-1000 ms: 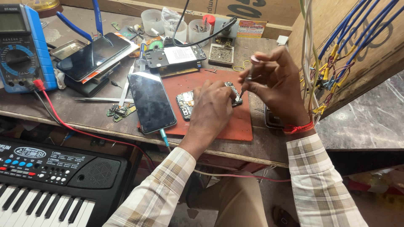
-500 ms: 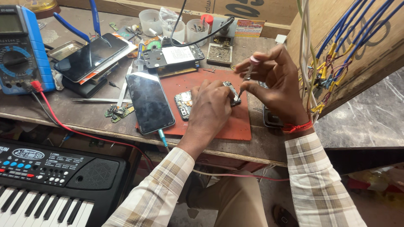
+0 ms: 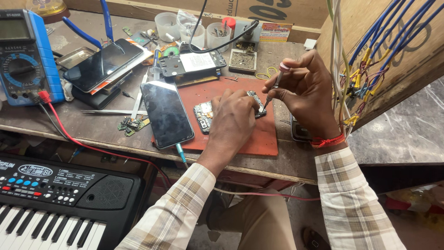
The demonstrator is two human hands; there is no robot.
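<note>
On the worn grey bench (image 3: 115,134) lies a reddish-brown rectangular work mat (image 3: 259,134), and on it a small dark phone circuit board (image 3: 206,115) with metal shields. The left hand (image 3: 233,122) presses flat over the board, fingers together and bearing down on it, so only its left part and its top right corner show. The right hand (image 3: 307,90) has its grip pinched shut around a thin metal screwdriver with a pink-tipped cap (image 3: 275,85), held nearly upright, the tip touching the board's top right corner. Just left of the board, a black glass-fronted smartphone (image 3: 166,113) lies face up, half on the mat. A blue digital multimeter (image 3: 25,58) stands at the bench's far left.
</note>
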